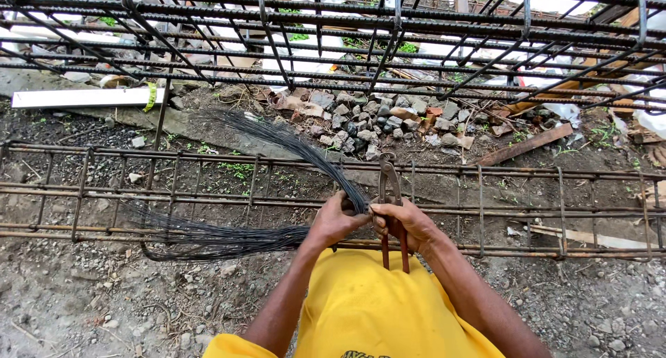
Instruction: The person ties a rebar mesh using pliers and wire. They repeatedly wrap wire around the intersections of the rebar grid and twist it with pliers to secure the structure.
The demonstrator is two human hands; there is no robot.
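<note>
Here the person works over a long rebar cage [208, 191] that lies flat on the gravel ground [90, 309], its longitudinal bars running left to right and its stirrups set at intervals across them. Both hands meet above the near bars of this cage, just in front of the person's yellow shirt [368, 309].

The left hand [336, 221] is closed around the middle of a bundle of thin black tie wire [277, 184]. The bundle is gripped at its bend, so that one end fans up and to the left over the cage and the other end trails low to the left along the near bars. Holding it at the fold keeps the loose strands together and close to the working point.

The right hand [406, 223] is closed on a pair of rusty pincers [390, 205]. The handles hang down past the wrist towards the shirt, and the jaws point up and away, lying over the middle bars. The fingertips of this hand also touch the wire at the fold, beside the left thumb, which appears to let a single strand be separated while the tool stays in hand.

A second, larger rebar cage [333, 32] stands beyond, with a heap of rubble [388, 118] between the two.
</note>
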